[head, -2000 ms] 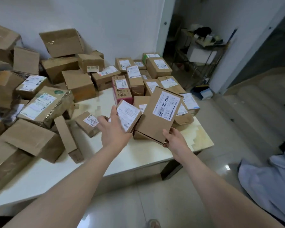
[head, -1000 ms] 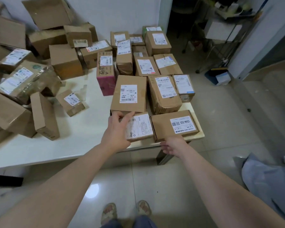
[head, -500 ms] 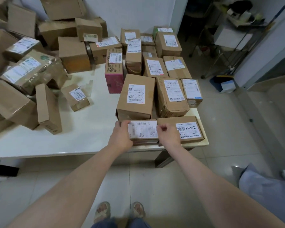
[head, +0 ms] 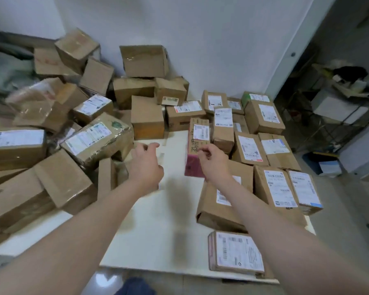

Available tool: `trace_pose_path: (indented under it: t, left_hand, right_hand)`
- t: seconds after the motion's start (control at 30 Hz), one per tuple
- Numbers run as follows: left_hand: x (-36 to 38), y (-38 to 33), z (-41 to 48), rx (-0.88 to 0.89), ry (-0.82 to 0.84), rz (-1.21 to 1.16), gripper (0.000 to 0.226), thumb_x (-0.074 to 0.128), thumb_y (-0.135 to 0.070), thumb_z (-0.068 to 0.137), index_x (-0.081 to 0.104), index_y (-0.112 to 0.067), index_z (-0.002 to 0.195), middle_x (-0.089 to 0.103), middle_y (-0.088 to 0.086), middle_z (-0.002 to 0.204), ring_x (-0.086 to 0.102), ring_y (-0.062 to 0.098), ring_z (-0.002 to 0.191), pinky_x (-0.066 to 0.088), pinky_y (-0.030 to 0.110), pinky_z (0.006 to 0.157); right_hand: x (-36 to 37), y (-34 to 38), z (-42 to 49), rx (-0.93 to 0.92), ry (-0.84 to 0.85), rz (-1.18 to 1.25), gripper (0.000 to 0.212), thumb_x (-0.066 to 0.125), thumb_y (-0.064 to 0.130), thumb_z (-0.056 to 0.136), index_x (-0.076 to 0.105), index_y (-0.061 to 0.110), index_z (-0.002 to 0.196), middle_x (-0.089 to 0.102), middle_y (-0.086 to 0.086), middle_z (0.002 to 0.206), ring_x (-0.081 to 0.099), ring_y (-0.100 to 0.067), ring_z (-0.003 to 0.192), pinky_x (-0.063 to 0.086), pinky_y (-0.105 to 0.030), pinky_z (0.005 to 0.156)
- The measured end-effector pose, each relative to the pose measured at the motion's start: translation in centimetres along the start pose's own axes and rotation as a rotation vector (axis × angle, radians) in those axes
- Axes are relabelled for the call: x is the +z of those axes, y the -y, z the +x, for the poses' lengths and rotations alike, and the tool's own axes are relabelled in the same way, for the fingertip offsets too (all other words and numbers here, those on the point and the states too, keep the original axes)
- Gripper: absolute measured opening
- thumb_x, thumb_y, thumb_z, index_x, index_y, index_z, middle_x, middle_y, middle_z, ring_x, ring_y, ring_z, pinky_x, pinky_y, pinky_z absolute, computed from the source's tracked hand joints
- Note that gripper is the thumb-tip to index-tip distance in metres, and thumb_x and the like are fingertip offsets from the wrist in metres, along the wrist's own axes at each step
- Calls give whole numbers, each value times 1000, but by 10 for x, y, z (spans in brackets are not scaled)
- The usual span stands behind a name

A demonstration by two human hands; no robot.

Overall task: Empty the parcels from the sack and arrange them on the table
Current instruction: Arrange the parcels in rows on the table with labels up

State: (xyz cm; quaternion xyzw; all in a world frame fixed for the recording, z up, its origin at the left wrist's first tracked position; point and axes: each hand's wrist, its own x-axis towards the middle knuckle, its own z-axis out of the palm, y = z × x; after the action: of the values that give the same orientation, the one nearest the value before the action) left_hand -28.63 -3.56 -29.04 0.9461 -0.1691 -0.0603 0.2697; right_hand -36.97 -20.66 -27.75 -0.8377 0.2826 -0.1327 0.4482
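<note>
From the head view, both arms reached out over the white counter (head: 158, 231). The left grip (head: 146, 165) hovered with fingers loosely curled and apart, holding nothing, just short of the jumbled heap (head: 51, 145) of brown parcels that covered the counter's left side. The right grip (head: 213, 161) was also empty, its fingers lightly bent in front of the upright pink parcel (head: 193, 167). Whether it touched that parcel could not be told.

On the right, labelled parcels lay in tidy rows (head: 279, 186) with labels up, and a flat parcel (head: 237, 252) sat at the near edge. A grey-green shape (head: 6, 69) at the far left may have been the sack, but it was too blurred to say.

The emptying looked done and the arranging was roughly half finished. The step in hand seemed to be fetching the next parcel from the heap. That would call for closing on one loose box without toppling its neighbours, then setting it label-up beside the rows.
</note>
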Motion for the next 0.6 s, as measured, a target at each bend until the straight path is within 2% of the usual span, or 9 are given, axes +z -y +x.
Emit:
trace_pose_path:
  t: [0.1, 0.23, 0.3, 0.43, 0.6]
  left_hand:
    - [-20, 15, 69, 12, 11, -10, 69, 64, -12, 86, 33, -23, 146, 29, 11, 141, 28, 29, 133, 39, 37, 103]
    - [-42, 20, 154, 62, 81, 18, 71, 65, -17, 87, 30, -20, 149, 27, 13, 144, 26, 32, 134, 36, 40, 106]
    - [-48, 14, 196, 87, 112, -3, 74, 66, -19, 87, 27, -21, 150, 25, 13, 144, 25, 33, 135, 34, 42, 108]
    - [-43, -7, 269, 106, 125, -82, 80, 68, -23, 86, 23, -25, 151, 23, 11, 148, 24, 30, 138, 29, 40, 112]
    - [-19, -23, 343, 105, 150, -100, 91, 75, -34, 82, 19, -22, 153, 10, 14, 155, 9, 31, 144, 20, 41, 117]
  right_hand:
    - [30, 25, 59, -26, -48, -37, 15, 53, 18, 97, 66, 21, 106, 64, 9, 92, 59, -9, 86, 48, -26, 79]
    - [61, 44, 118, 63, -82, -17, 17, 54, 16, 96, 66, 20, 109, 65, 6, 95, 61, -12, 90, 46, -23, 78]
    - [65, 53, 146, 75, -106, -6, 20, 55, 17, 97, 64, 19, 114, 63, 6, 97, 62, -13, 96, 49, -26, 86]
    - [56, 63, 208, 163, -67, -1, 32, 53, 23, 98, 53, 22, 130, 60, 9, 104, 61, -13, 101, 52, -31, 88]
    - [59, 60, 288, 255, -26, -11, 44, 53, 22, 97, 44, 20, 139, 59, 6, 118, 62, -17, 102, 54, -39, 90]
